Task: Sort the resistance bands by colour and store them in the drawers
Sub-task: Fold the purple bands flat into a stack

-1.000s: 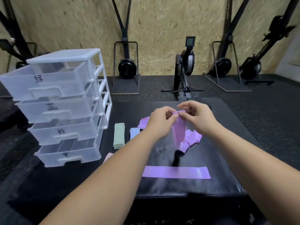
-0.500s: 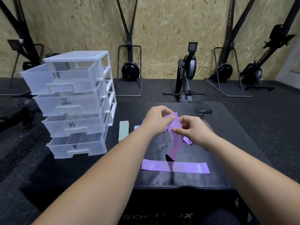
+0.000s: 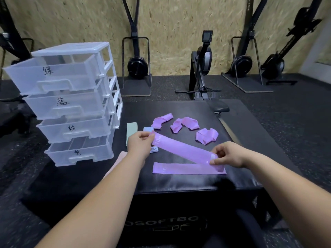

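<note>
The left hand (image 3: 140,144) and right hand (image 3: 227,155) each pinch one end of a flat purple elastic resistance band (image 3: 182,149), held just above the black padded box (image 3: 179,183). A second flat purple band (image 3: 188,170) lies beneath it. Three crumpled purple bands (image 3: 184,124) lie beyond. One folded green band (image 3: 132,129), one blue band (image 3: 148,129) and one pink band (image 3: 116,161) lie beside the clear plastic four-drawer unit (image 3: 71,104).

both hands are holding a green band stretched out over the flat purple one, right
No. The stretched band held by the left hand and right hand is purple, not green; the head view shows it. It is over the flat purple band, as you said.
</note>
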Demonstrator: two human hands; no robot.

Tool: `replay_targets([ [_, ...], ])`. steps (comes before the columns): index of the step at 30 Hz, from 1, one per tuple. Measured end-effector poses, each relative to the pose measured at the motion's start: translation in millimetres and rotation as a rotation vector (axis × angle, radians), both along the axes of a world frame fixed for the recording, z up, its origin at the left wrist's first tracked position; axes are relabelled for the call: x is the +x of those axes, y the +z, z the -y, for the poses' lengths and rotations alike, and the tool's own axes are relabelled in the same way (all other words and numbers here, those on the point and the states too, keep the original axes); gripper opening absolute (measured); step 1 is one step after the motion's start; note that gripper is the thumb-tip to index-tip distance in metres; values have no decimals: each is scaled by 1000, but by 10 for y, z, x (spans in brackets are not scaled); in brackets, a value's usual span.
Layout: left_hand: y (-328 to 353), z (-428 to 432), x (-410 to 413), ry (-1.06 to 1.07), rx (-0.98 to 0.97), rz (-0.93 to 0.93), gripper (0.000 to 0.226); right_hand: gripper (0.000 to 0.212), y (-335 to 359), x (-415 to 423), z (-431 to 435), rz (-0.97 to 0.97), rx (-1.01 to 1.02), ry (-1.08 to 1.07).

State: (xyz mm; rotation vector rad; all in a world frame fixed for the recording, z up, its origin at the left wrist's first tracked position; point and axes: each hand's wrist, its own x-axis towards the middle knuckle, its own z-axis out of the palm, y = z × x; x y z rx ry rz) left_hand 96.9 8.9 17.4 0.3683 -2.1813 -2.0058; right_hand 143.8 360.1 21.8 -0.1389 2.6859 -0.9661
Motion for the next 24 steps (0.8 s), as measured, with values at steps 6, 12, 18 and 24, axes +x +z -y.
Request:
replay_targets([
  [6, -421, -1, 187, -23, 53, 108, 9, 15, -234, 85, -254, 0, -117, -158],
  [12, -695, 52, 239, -39, -91, 147, 17, 33, -455, 137, -275, -61, -304, -333],
  [18, -782, 55, 277, -87, -340, 130, 17, 33, -710, 153, -219, -126, -342, -437],
  [24, -851, 61, 257, -142, -531, 85, 15, 33, -853, 187, -187, -244, -173, -452],
])
